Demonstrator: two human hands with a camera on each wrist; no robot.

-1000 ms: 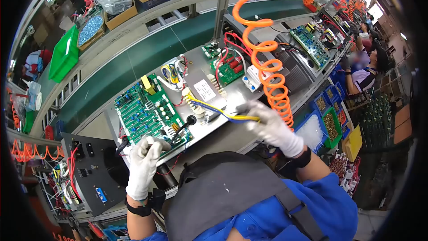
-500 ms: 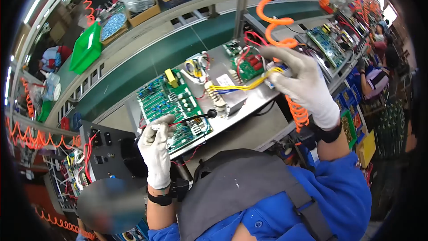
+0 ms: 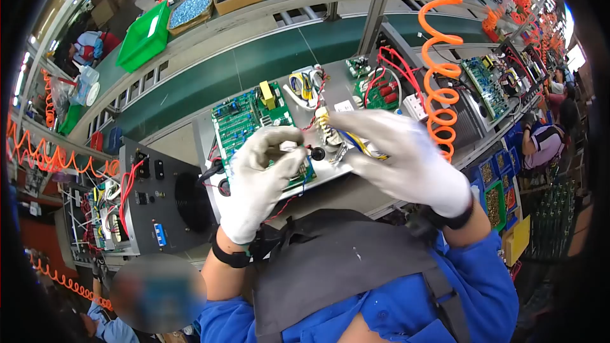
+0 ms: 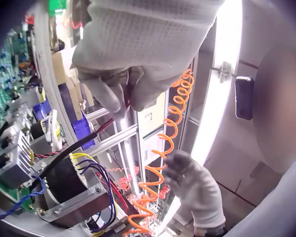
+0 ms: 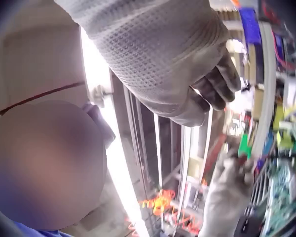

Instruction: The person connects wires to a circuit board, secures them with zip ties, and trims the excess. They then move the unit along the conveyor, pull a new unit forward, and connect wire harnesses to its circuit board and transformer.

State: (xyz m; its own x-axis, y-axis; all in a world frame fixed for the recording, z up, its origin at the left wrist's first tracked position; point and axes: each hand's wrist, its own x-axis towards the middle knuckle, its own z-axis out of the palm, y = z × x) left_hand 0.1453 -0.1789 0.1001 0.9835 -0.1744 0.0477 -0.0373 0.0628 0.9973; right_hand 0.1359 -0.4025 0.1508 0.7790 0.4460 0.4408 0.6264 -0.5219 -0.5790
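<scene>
The gloved left hand (image 3: 260, 184) is over the front of the green circuit board (image 3: 241, 117). In the left wrist view its fingertips pinch the end of a black-sleeved cable (image 4: 75, 147) with red wires showing. The gloved right hand (image 3: 410, 165) hovers just right of it, with no object visible in its grasp; in the right wrist view this hand (image 5: 163, 64) has loosely bent fingers. Yellow and blue wires (image 3: 357, 143) lie beneath it in the head view, partly hidden. A black round part (image 4: 64, 178) on a metal bracket stands near the cable.
An orange coiled hose (image 3: 443, 98) hangs right of the metal chassis. Behind runs a green conveyor (image 3: 267, 57) with a green bin (image 3: 145, 36) beyond. A black panel (image 3: 155, 197) stands at left, and small parts bins (image 3: 492, 206) are at right.
The right hand has let go of the yellow and blue wires and moved leftward, near the left hand. The left hand keeps its pinch. The head view has shifted.
</scene>
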